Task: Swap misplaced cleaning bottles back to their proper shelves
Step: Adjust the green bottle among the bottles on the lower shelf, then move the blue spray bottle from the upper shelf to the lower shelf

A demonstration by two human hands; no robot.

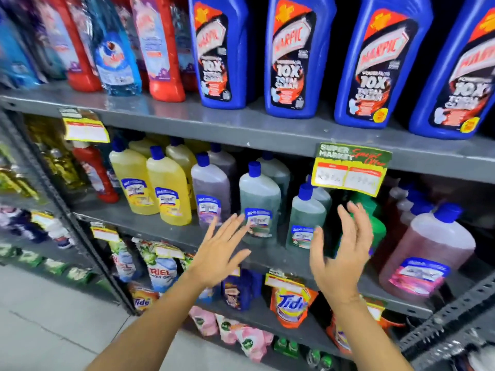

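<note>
On the middle shelf stand floor-cleaner bottles with blue caps: yellow ones, a purple one, grey-green ones and a pink one. A red bottle stands at the left end of that row, and a green bottle sits behind my right hand. Large blue Harpic bottles fill the top shelf, with red ones to their left. My left hand is open just before the grey-green bottles. Also open, my right hand holds nothing and hovers beside the green bottle.
A yellow and green offer tag hangs from the top shelf edge. Detergent pouches fill the lower shelf, with pink refill packs beneath. A slotted metal upright divides this bay from the left one. Tiled floor lies at lower left.
</note>
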